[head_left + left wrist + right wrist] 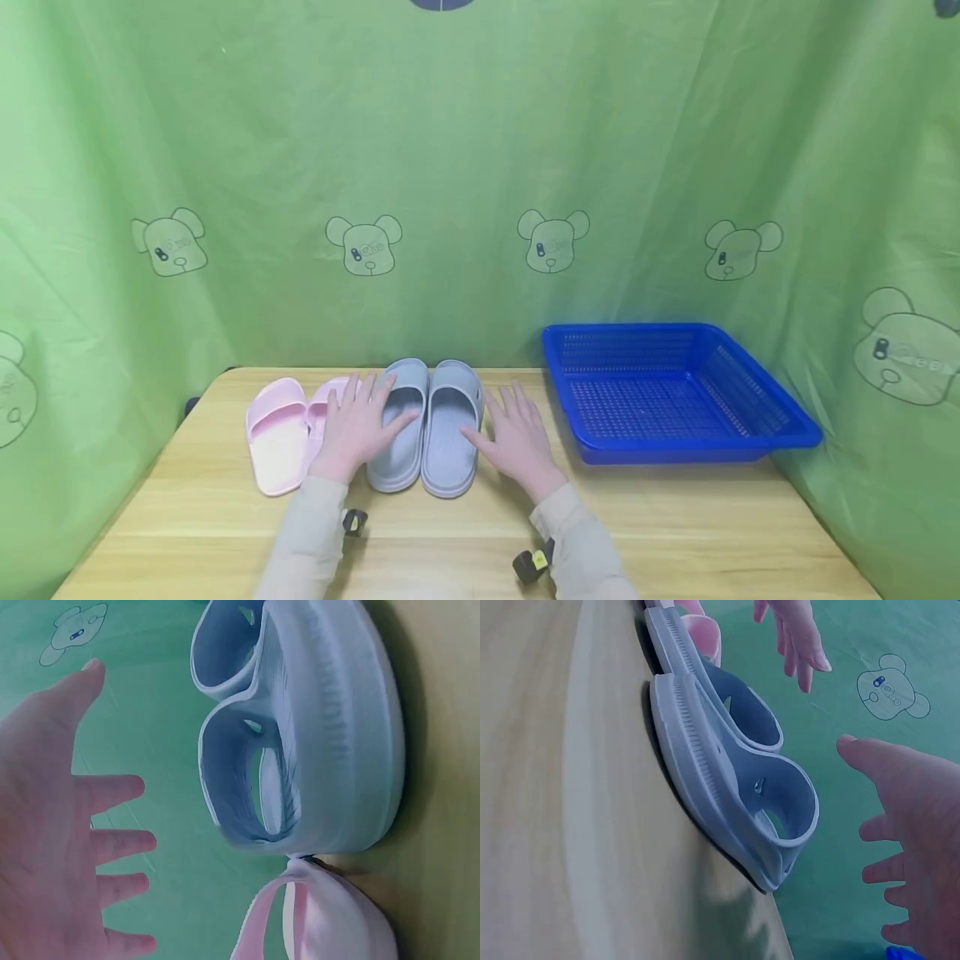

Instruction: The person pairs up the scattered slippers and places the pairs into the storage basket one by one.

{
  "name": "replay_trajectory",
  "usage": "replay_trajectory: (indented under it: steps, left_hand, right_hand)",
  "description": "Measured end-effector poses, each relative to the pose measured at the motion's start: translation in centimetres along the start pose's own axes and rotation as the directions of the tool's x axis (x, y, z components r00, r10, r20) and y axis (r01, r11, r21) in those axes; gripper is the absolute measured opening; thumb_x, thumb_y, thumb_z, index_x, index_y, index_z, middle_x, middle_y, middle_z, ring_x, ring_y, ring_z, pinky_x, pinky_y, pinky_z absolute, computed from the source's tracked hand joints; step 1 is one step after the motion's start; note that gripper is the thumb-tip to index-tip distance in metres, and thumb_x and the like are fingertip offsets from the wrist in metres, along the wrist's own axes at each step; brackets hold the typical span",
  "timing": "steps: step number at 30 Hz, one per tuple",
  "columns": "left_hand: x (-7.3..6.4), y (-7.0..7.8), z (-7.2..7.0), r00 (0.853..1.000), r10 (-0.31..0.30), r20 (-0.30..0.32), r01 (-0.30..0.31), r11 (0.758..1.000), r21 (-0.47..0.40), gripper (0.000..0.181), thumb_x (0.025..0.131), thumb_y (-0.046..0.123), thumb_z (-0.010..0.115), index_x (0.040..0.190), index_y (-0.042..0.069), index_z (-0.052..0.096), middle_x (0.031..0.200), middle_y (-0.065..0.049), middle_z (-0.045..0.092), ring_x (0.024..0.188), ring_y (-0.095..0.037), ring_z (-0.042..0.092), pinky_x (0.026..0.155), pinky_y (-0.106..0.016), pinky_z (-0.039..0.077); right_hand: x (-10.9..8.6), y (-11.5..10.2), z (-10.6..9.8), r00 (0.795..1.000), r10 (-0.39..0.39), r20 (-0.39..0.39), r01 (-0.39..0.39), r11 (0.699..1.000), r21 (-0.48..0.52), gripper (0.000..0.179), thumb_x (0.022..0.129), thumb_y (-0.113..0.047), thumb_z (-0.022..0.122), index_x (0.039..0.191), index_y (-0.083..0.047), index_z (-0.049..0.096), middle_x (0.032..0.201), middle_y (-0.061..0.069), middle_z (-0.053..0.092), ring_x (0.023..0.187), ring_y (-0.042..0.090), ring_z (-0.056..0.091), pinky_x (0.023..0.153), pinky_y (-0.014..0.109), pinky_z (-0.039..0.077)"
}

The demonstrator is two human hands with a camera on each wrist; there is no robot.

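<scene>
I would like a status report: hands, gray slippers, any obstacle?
Left hand, right hand: open, empty. Gray slippers: side by side on table. Pink slippers close at left; no obstacle visible.

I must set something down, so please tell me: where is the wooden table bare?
Bare table lies nearer you than the blue basket, left of the pink slippers, and between the sleeves. Crowded: around the gray slippers, between left hand and right hand.
</scene>
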State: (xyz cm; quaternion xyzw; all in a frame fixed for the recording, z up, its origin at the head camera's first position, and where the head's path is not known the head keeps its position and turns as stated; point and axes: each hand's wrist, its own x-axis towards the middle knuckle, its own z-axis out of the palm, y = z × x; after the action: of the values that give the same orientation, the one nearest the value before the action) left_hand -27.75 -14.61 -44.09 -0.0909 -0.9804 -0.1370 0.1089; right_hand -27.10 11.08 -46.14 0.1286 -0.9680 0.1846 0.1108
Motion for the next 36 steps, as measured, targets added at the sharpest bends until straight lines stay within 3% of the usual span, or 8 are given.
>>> replay_trajectory:
  steps: [12,21,36]
  left_hand:
    - [2.5,-1.1,0.2,0.997,0.060,-0.047,-0.060,0.998,-0.005,0.080,0.089,0.070,0.047,0.150,0.019,0.039,0.155,-0.018,0.035,0.145,-0.042,0.027,0.115,-0.066,0.022]
    - [4.0,-1.8,0.3,0.997,0.076,0.003,-0.076,0.997,-0.002,0.083,0.089,0.073,0.044,0.150,0.019,0.037,0.155,-0.017,0.036,0.145,-0.041,0.028,0.116,-0.065,0.020]
    - [5.7,-3.0,1.0,0.993,0.112,0.043,-0.112,0.994,0.010,0.082,0.090,0.069,0.046,0.148,0.012,0.040,0.150,-0.021,0.042,0.140,-0.044,0.036,0.112,-0.066,0.027]
  right_hand:
    - [1.7,-0.9,-0.1,0.999,-0.048,-0.015,0.049,0.998,0.043,0.079,0.090,-0.062,0.054,0.148,-0.011,0.040,0.153,0.024,0.035,0.149,0.042,0.019,0.120,0.057,0.018]
    - [2.7,-0.5,0.7,0.997,-0.074,-0.016,0.074,0.997,0.028,0.080,0.090,-0.064,0.052,0.149,-0.011,0.039,0.152,0.024,0.037,0.147,0.042,0.023,0.120,0.056,0.021]
    - [4.8,-0.7,1.8,0.992,-0.122,0.031,0.120,0.991,0.067,0.079,0.092,-0.059,0.053,0.148,-0.005,0.038,0.152,0.026,0.036,0.145,0.046,0.026,0.118,0.059,0.024]
